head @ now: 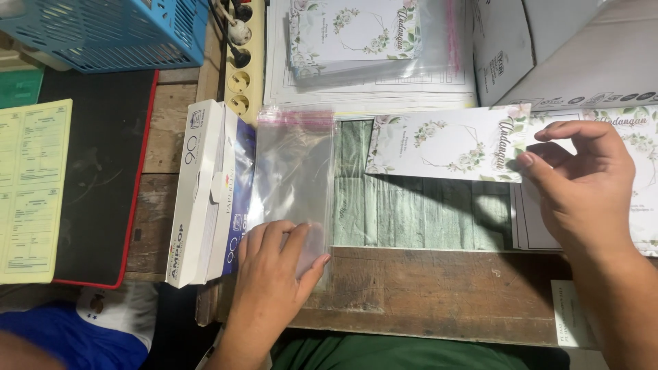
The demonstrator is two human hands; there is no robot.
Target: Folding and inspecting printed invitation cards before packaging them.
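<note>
Pinching a long white card (449, 144) printed with green leaves and pale flowers, the right hand (582, 188) clamps thumb and fingers on the card's right end and holds it above a green plank-patterned sheet (418, 212). The left hand (274, 274) lies flat, fingers together, pressing the near end of a clear plastic sleeve (291, 171) with a pink strip at its far edge. Just left of the sleeve sits a white and blue box (205, 192), long and narrow. Farther back lie a bagged stack of matching cards (356, 34), a cream power strip (240, 62) and a blue basket (110, 31). A yellow form (31, 192) lies at far left.
</note>
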